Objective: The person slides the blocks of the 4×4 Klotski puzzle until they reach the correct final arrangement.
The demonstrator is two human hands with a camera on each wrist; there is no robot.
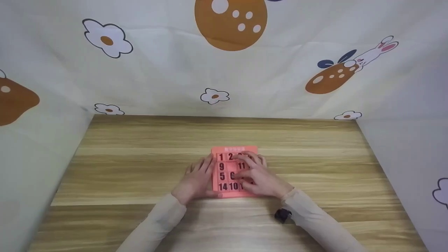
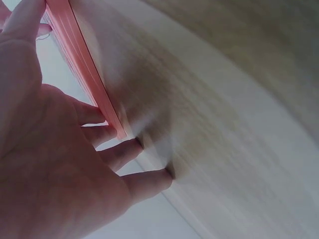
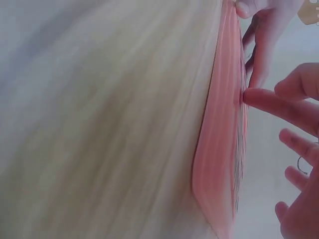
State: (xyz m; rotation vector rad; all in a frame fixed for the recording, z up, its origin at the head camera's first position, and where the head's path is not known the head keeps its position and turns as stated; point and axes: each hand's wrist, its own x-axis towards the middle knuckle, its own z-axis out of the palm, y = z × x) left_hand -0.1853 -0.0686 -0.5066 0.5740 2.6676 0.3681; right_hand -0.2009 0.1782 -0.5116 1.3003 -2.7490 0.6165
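Note:
A pink number sliding puzzle [image 1: 231, 166] lies flat on the table, its gap in the second row between tiles 9 and 11. Along its left side rest the fairly straight fingers of my left hand [image 1: 197, 178], the thumb at the near left corner. In the left wrist view, two fingertips touch the puzzle's side [image 2: 82, 59] and two touch the table. My right hand [image 1: 264, 178] spreads over the puzzle's right part, covering several tiles. One of its fingers touches the puzzle near tile 6 [image 1: 231, 175]; others appear raised in the right wrist view.
The wood-grain table [image 1: 140, 147] extends around the puzzle. A pale printed cloth [image 1: 157, 77] encloses its back and both sides. A small black object [image 1: 282, 215] is at the right sleeve's cuff.

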